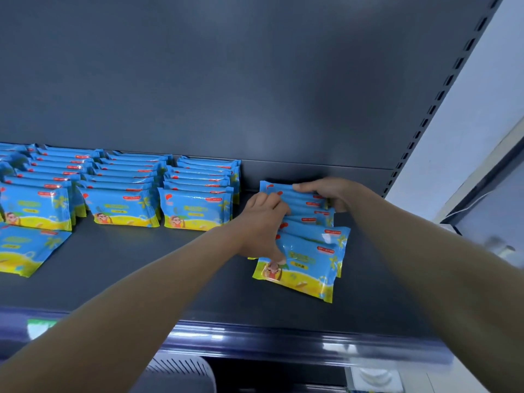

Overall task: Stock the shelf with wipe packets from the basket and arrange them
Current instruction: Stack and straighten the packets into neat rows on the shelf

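The leftmost row of packets (34, 205) is cut by the left edge. The left hand (263, 219) hides part of the leaning stack (312, 242); its print is unreadable.

Dark grey shelf (141, 279), back panel (255, 95) behind, glossy front rail (255, 340), blue-and-yellow wipe packets standing on edge in a left row (37, 208), middle row (122, 207) and third row (195, 208), flat packet (25, 251) lying before the left row, right-hand row (306, 251) fanned and tilted, set apart by a gap.

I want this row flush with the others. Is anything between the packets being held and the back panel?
Nothing visible: bare shelf lies between the held row, in the left hand and right hand, and the back panel.
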The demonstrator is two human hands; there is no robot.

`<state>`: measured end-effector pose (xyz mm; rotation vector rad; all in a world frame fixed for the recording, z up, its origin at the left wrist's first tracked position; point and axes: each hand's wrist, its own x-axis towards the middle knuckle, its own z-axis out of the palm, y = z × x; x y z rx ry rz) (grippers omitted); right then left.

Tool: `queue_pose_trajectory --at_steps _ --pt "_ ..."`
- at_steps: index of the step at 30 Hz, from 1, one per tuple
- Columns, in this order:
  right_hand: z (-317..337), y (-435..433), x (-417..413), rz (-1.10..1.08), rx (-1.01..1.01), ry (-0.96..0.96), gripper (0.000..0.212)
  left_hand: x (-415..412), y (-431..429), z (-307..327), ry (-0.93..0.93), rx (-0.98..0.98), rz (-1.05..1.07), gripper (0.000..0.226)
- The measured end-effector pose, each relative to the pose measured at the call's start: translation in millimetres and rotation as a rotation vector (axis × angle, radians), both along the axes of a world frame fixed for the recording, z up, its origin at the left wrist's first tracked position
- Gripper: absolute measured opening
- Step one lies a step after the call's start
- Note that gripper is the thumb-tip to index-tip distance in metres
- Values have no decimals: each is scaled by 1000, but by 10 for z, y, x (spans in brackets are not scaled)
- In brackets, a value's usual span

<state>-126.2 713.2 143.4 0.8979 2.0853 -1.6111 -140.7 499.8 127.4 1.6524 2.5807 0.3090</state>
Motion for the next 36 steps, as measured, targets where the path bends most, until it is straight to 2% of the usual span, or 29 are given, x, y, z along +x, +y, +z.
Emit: queue_pose_trajectory --at_steps 4,8,10,14,16,20,24,28,31,33,36 --pt "-8 2 -40 -37 -19 -75 45 -12 20 -35 23 3 17 88" --pt "6 -3 -52 -76 -28 -35 35 -32 -5 -38 -6 28 37 83" --pt "28 -11 -42 -58 -50 31 30 -59 -25 -18 11 68 60 78" --pt "107 -12 -52 -55 -87 295 23 -173 -3 28 154 123 135 61" --pt "139 -45 -53 -69 -44 327 22 -235 23 39 216 106 198 58" --pt "89 -119 -42 -197 -6 298 34 -283 42 22 206 82 250 65" --pt "47 -244 -36 -261 -13 308 46 -271 18 13 179 82 232 85" --pt "47 -338 -34 -327 -156 314 39 -290 50 57 151 -35 277 102" --pt "52 -355 -24 -461 -234 382 32 -326 84 93 199 -141 293 104" --pt "50 -343 -21 -550 -242 413 31 -332 88 80 236 -159 313 105" --pt "32 -387 -24 -580 -316 405 32 -324 113 56 165 -149 343 111"
